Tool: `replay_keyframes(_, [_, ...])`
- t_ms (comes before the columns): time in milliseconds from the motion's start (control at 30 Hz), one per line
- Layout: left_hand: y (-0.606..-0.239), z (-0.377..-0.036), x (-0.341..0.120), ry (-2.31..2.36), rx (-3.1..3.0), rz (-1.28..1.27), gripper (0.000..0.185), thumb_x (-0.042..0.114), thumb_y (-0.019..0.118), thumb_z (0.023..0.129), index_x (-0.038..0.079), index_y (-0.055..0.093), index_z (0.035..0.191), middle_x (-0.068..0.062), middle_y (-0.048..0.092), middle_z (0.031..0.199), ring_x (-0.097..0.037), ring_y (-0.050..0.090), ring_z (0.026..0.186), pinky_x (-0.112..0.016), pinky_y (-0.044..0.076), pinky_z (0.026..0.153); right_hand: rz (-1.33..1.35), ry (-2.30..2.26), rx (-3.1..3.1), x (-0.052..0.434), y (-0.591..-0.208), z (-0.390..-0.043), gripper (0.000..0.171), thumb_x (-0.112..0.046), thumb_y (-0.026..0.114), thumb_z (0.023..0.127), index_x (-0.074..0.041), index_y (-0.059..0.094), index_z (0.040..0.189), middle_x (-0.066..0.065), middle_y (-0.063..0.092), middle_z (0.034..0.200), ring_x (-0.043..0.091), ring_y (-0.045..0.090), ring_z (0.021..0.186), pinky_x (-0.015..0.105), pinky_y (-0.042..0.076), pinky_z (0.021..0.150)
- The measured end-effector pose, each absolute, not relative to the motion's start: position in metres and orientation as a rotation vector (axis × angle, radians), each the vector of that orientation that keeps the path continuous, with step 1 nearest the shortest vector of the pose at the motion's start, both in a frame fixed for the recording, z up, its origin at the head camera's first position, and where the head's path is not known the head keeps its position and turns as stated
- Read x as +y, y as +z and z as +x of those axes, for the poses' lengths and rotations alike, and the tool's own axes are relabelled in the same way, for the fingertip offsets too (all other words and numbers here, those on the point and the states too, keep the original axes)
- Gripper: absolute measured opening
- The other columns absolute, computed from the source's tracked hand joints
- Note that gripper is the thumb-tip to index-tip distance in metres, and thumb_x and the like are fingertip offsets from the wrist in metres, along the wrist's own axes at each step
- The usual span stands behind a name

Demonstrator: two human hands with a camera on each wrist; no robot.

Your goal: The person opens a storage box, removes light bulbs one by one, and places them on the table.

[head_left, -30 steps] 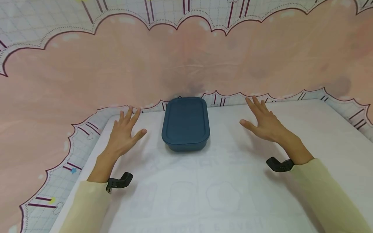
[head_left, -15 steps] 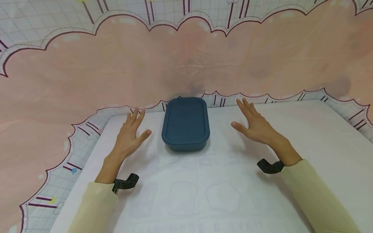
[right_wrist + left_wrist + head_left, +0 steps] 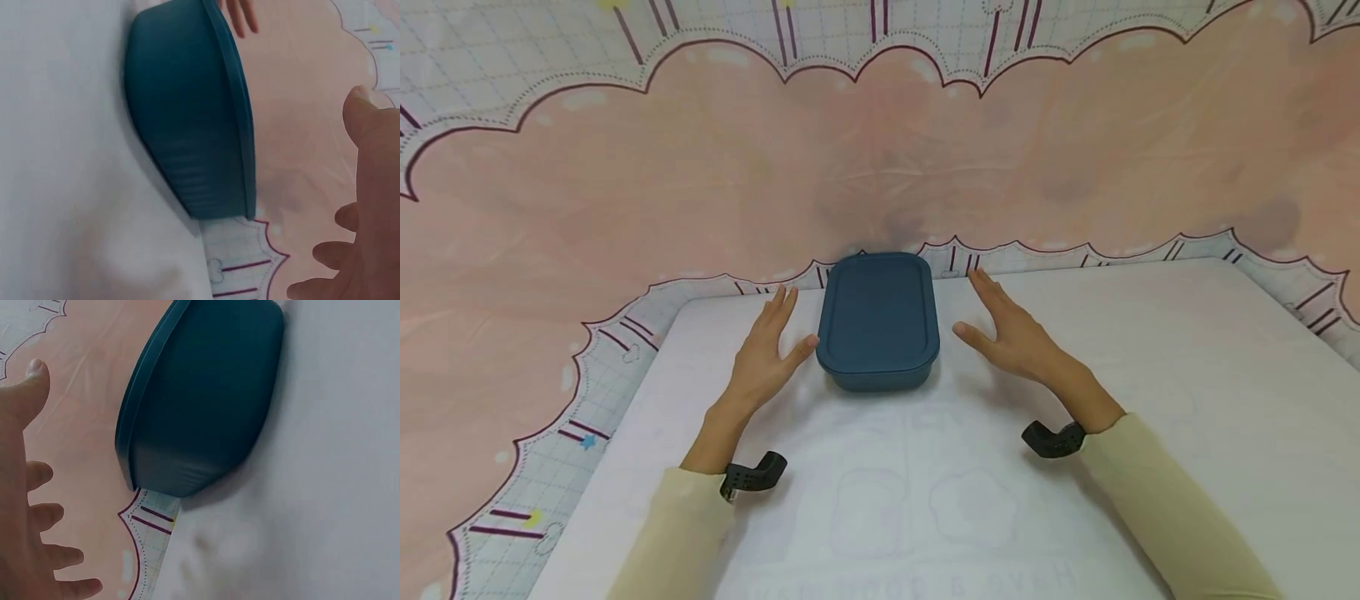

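A pink patterned backdrop [image 3: 625, 208] rises just behind the white desk [image 3: 1150, 350]. The lidded blue container [image 3: 877, 321] lies flat, long axis running away from the person. The left hand [image 3: 767, 358] and right hand [image 3: 1011, 337] flank it, each grip wide with straight fingers, holding nothing.

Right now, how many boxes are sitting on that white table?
1. A dark blue lidded box stands at the far middle of the table, between the open left hand and right hand. Neither hand is plainly touching it. Nothing else looks hidden.
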State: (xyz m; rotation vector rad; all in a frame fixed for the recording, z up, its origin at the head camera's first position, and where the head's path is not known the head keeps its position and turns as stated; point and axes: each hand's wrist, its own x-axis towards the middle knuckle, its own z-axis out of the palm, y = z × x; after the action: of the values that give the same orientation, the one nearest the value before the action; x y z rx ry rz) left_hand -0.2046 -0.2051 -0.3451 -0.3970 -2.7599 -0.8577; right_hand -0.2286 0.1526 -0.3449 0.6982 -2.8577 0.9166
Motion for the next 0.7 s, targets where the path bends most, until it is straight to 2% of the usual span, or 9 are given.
replay_keyframes(200, [-0.352,-0.206,-0.196,-0.917,-2.736,-0.394,0.081,0.058,0.048,0.093,0.012,0.021,0.154,-0.009,0.015,0.158,-0.036,0.012,0.143,-0.069,0.019,0.104,0.715,0.964,-2.814,0.137,-0.35,-0.23,0.085,-0.062,0.042,0.094,-0.02,0.003,0.155,0.004,0.006,0.16,0.028,0.011,0.144,0.056,0.017,0.111])
replay_keyframes(433, [-0.36,-0.208,-0.189,-0.993,-2.7,-0.406,0.076,0.048,0.053,0.094,0.012,0.023,0.153,-0.008,0.018,0.158,-0.034,0.017,0.142,-0.063,0.02,0.107,0.666,1.019,-2.783,0.127,-0.359,-0.233,0.084,-0.062,0.041,0.094,-0.016,0.009,0.155,0.007,0.013,0.159,0.029,0.015,0.143,0.055,0.019,0.111])
replay_keyframes(700, [-0.366,-0.211,-0.183,-1.085,-2.665,-0.37,0.073,0.043,0.055,0.094,0.012,0.025,0.153,-0.008,0.021,0.157,-0.032,0.021,0.142,-0.057,0.02,0.11,0.575,1.126,-2.725,0.113,-0.369,-0.233,0.079,-0.059,0.043,0.095,-0.011,0.021,0.153,0.012,0.024,0.155,0.03,0.023,0.141,0.052,0.022,0.111])
